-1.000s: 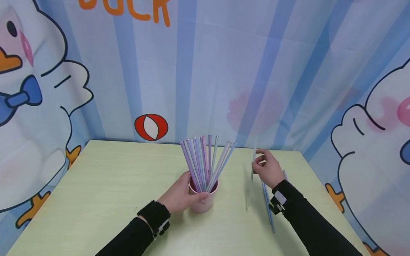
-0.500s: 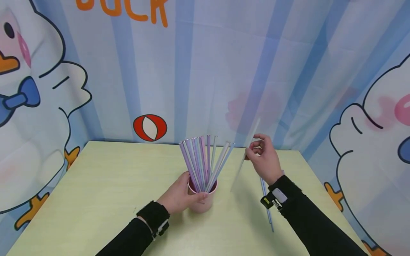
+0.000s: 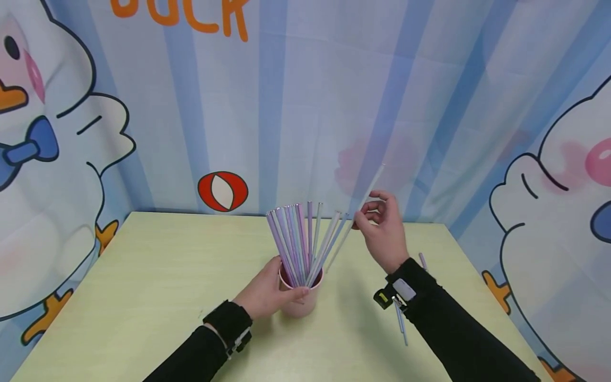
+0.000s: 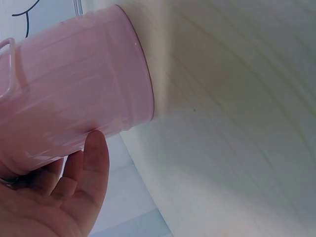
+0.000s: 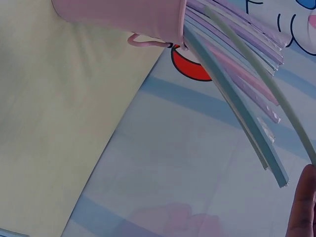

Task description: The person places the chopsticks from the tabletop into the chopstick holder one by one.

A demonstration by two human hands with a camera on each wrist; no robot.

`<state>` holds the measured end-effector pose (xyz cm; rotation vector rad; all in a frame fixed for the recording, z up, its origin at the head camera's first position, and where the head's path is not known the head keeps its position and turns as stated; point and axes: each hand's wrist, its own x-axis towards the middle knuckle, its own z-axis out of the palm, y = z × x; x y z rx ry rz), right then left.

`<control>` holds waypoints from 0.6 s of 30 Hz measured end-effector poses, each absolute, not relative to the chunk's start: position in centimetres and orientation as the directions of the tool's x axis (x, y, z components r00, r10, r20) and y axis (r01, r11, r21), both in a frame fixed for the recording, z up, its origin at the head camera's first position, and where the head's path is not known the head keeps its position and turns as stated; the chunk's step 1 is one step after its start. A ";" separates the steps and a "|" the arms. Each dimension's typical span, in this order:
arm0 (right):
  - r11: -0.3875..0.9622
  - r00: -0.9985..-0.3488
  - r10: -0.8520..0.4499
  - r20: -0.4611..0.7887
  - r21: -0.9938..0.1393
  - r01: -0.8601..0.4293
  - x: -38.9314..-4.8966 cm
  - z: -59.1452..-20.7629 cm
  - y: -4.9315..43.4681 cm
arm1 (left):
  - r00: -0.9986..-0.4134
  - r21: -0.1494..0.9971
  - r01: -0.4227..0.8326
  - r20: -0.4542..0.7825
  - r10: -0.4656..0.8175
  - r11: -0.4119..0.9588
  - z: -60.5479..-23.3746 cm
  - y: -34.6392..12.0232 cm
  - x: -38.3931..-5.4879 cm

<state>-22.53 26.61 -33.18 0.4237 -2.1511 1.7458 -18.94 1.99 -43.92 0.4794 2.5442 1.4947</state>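
My left hand (image 3: 272, 292) grips the side of a pink cup (image 3: 299, 309) standing on the table. Its curved fingers also show against the cup wall (image 4: 84, 69) in the left wrist view. A bundle of pastel drinking straws (image 3: 292, 239), purple, pink and blue, leans out of the cup. To the right and above, my right hand (image 3: 384, 231) pinches one pale straw (image 3: 372, 185), which slants down left toward the cup's rim. In the right wrist view this pale greenish straw (image 5: 270, 84) crosses in front of the others; whether its lower end is inside the rim I cannot tell.
Several loose straws (image 3: 402, 322) lie on the table under my right forearm, partly hidden by it. The pale yellow table (image 3: 191, 254) meets a striped blue backdrop (image 3: 305, 106) with cartoon ducks. A small handle (image 5: 145, 42) juts from the cup.
My right hand has moved left and slightly up with the pale straw, whose lower end has swung toward the cup. The left hand and the cup have stayed in place.
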 end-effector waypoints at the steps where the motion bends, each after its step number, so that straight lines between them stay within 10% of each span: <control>1: 0.198 -0.897 -0.019 0.441 -0.878 -0.436 -22.6 -33.3 26.4 | -0.938 0.871 0.190 0.025 0.346 0.452 -43.9 2.0 -19.0; 18: 0.223 -0.910 -0.034 0.414 -0.884 -0.411 -21.9 -36.0 24.8 | -0.939 0.882 0.160 -0.001 0.343 0.442 -44.0 2.1 -19.1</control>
